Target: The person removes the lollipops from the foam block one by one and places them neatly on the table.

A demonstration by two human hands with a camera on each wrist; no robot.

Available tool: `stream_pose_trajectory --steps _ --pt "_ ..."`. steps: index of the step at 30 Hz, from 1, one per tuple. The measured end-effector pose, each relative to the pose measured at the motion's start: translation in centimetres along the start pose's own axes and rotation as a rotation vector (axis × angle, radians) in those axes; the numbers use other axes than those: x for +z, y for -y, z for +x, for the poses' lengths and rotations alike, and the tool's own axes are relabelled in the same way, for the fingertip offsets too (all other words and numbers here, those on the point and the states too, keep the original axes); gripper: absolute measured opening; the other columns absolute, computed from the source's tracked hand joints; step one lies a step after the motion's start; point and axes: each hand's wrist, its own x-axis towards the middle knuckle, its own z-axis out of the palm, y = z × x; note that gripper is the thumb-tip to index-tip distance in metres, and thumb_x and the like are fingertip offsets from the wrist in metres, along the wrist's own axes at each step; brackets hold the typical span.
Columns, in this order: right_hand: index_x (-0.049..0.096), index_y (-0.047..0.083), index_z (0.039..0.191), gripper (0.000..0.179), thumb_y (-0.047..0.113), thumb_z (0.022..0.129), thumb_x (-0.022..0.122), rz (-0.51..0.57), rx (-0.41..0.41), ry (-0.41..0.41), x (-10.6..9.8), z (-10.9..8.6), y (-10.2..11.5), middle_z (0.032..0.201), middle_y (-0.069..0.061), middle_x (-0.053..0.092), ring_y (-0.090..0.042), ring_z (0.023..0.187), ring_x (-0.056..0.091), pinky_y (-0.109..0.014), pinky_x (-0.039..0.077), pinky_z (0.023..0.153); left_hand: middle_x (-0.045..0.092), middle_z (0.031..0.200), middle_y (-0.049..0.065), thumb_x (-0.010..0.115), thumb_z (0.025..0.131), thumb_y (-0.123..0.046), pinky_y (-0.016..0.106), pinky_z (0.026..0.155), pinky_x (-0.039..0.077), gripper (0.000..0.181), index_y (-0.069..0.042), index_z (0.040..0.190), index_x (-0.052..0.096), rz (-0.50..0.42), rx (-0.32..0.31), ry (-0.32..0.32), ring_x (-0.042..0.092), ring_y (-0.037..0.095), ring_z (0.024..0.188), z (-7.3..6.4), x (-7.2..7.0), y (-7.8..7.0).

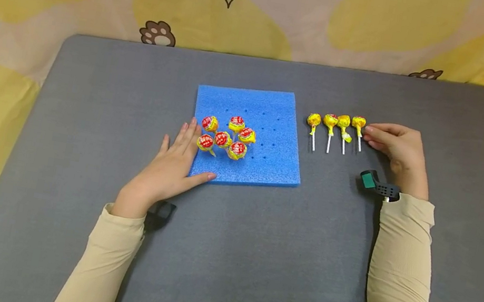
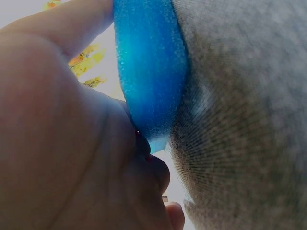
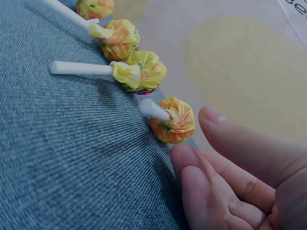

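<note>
Presently, right hand [image 1: 397, 145] holds nothing, unclenched just beside the outermost lollipop [image 1: 359, 121] right of the blue foam block [image 1: 274, 104]; left hand [image 1: 171, 163] lies extended on the block's left edge. Lollipop probably light, hard-headed, wrapper [image 3: 180, 128] slick; best pinched by stiff white stick [image 3: 156, 109].

Runs blue on the foam board [image 1: 285, 107], yellow patched with red on the lollipops [image 1: 237, 151], white down the sticks [image 1: 328, 144], grey across the table [image 1: 262, 261], yellow-blotched on the backdrop [image 1: 397, 25].
</note>
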Motion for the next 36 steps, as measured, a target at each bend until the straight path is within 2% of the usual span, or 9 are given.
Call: stream_pose_trajectory --steps 4,7,13,18,22,36 --pt "0.074 0.002 0.081 0.005 -0.001 0.077 0.075 0.127 -0.007 -0.006 -0.1 -0.2 0.1 0.073 -0.006 0.070 -0.013 0.066 0.068 -0.020 0.053 0.060 -0.017 0.155 0.012 0.052 0.090 -0.055 0.057 0.109 -0.005 0.099 -0.002 0.149 -0.007 0.002 0.003 -0.002 -0.016 0.025 0.141 0.0 0.1 0.0" --pt "0.073 -0.003 0.086 0.011 -0.003 0.075 0.075 0.222 -0.024 -0.020 -0.1 -0.4 0.1 0.074 -0.009 0.071 -0.016 0.068 0.069 -0.022 0.054 0.060 -0.017 0.155 0.011 0.052 0.090 -0.056 0.057 0.109 -0.005 0.100 -0.002 0.149 -0.008 0.000 0.006 0.000 -0.017 0.024 0.141 0.0 0.2 0.0" --pt "0.070 -0.010 0.093 0.020 -0.005 0.074 0.075 0.344 -0.150 -0.018 0.8 -0.8 0.7 0.078 -0.013 0.071 -0.020 0.071 0.070 -0.025 0.055 0.063 -0.017 0.155 0.011 0.052 0.090 -0.056 0.058 0.109 -0.005 0.099 -0.002 0.149 -0.007 0.001 0.008 -0.001 -0.016 0.024 0.142 0.0 0.2 0.0" --pt "0.069 -0.011 0.094 0.019 -0.005 0.076 0.074 0.334 -0.249 0.042 2.2 -1.4 1.6 0.080 -0.014 0.071 -0.021 0.073 0.070 -0.026 0.055 0.067 -0.017 0.155 0.012 0.053 0.090 -0.054 0.058 0.109 -0.005 0.099 -0.001 0.149 -0.005 -0.001 0.010 -0.002 -0.016 0.025 0.142 0.0 0.2 0.0" --pt "0.069 -0.011 0.093 0.014 -0.007 0.079 0.070 0.318 -0.290 0.090 3.3 -1.9 2.0 0.080 -0.014 0.071 -0.021 0.071 0.069 -0.026 0.055 0.068 -0.016 0.155 0.012 0.053 0.090 -0.053 0.058 0.109 -0.005 0.099 0.000 0.149 -0.005 0.002 0.011 -0.005 -0.016 0.025 0.142 0.1 0.1 0.0" --pt "0.070 -0.008 0.096 0.017 -0.005 0.079 0.071 0.175 -0.274 0.187 6.9 -2.9 2.2 0.081 -0.010 0.072 -0.019 0.073 0.069 -0.026 0.055 0.070 -0.014 0.156 0.013 0.055 0.090 -0.051 0.057 0.109 -0.005 0.098 0.000 0.149 -0.004 -0.007 0.000 -0.003 -0.014 0.026 0.142 -0.1 -0.2 -0.2"
